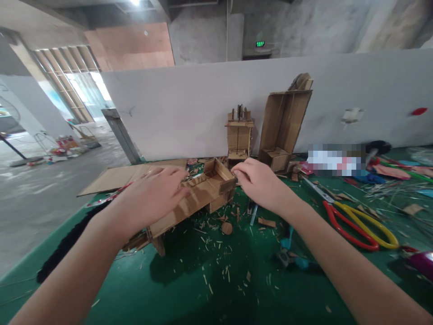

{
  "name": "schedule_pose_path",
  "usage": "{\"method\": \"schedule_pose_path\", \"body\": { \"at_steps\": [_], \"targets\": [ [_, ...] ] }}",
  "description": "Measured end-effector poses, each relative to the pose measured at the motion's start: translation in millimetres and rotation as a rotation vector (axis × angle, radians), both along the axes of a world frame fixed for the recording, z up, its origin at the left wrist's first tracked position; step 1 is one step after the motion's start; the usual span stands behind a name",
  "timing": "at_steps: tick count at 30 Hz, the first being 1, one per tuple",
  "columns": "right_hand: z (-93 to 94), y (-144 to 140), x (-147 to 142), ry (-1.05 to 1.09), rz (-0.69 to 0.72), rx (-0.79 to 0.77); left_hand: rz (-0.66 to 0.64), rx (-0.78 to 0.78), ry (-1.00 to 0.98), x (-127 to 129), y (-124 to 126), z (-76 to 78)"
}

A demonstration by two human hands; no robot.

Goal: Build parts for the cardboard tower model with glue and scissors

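A long cardboard model (199, 194) with an open box at its far end lies tilted on the green table. Over its near part is my left hand (152, 194), palm down, fingers stretched out and slightly blurred; whether it touches the cardboard I cannot tell. At the box's right corner my right hand (257, 180) is closed in a pinch, its fingertips close to the cardboard edge. What lies between them, if anything, is too small to make out. Behind stand a small cardboard model (238, 137) with discs on top and a taller open cardboard model (284, 122).
Large scissors (358, 225) with red and yellow handles lie on the right, near blue-handled pliers (291, 255). Cardboard scraps (267, 222) and shavings litter the green table (203, 298). A flat cardboard sheet (108, 180) lies at left. A white partition (182, 108) rises behind.
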State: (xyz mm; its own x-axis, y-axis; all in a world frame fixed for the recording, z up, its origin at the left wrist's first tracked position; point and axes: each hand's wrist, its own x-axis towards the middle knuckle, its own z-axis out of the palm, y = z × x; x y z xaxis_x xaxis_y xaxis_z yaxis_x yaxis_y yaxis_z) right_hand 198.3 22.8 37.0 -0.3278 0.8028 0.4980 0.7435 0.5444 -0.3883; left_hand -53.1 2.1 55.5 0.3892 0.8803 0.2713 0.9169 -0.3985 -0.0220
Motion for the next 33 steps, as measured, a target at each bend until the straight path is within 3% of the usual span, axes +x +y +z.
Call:
{"method": "schedule_pose_path", "body": {
  "at_steps": [5, 11, 15, 18, 21, 33],
  "targets": [
    [6.2, 5, 14, 0.04, -0.165, -0.154, 0.073, -0.083, 0.064, 38, -7, -13.5],
    [-0.8, 3, 14, -0.135, -0.133, -0.461, 0.165, -0.137, 0.071, 37, 4, -20.6],
    [-0.5, 0, 17, -0.173, -0.096, -0.395, 0.106, -0.197, 0.098, 29, 3, -13.2],
    [2.2, -1, 19, -0.121, 0.102, -0.306, 0.019, -0.285, 0.122, 23, 1, -8.0],
    [0.8, 2, 17, -0.008, 0.235, -0.316, -0.063, -0.319, 0.136, 19, 0, -6.2],
    [-15.3, 1, -2, -0.038, 0.223, -0.16, -0.123, -0.31, 0.094, 19, 4, -8.7]
  ]
}}
